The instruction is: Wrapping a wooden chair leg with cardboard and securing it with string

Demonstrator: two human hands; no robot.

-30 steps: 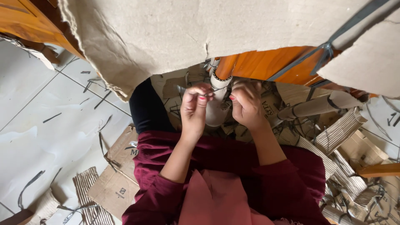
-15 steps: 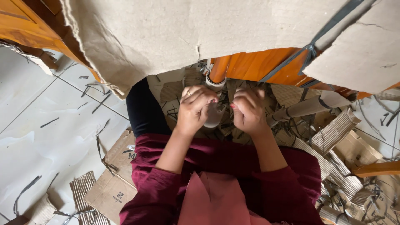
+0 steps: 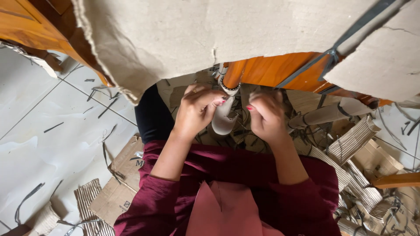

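My left hand (image 3: 197,111) and my right hand (image 3: 266,116) are both closed, close together, under a large sheet of brown cardboard (image 3: 227,39) that fills the top of the view. Between them stands a pale cardboard tube (image 3: 224,120), bound near its top with a thin dark strap. My left hand's fingers press on the tube's upper part. My right hand pinches something thin beside the tube; what it grips is too small to tell. Both arms wear dark red sleeves (image 3: 262,175).
An orange wooden furniture leg (image 3: 271,70) runs behind the tube. Rolled cardboard tubes (image 3: 326,113), corrugated strips (image 3: 354,140) and dark plastic straps lie heaped at right. Flat cardboard pieces (image 3: 120,175) and strap scraps lie on the white tiled floor (image 3: 48,131) at left.
Both hands have drawn closer around the tube and my left fingers have curled tighter onto it. The view has shifted slightly, with the cardboard sheet covering more of the top.
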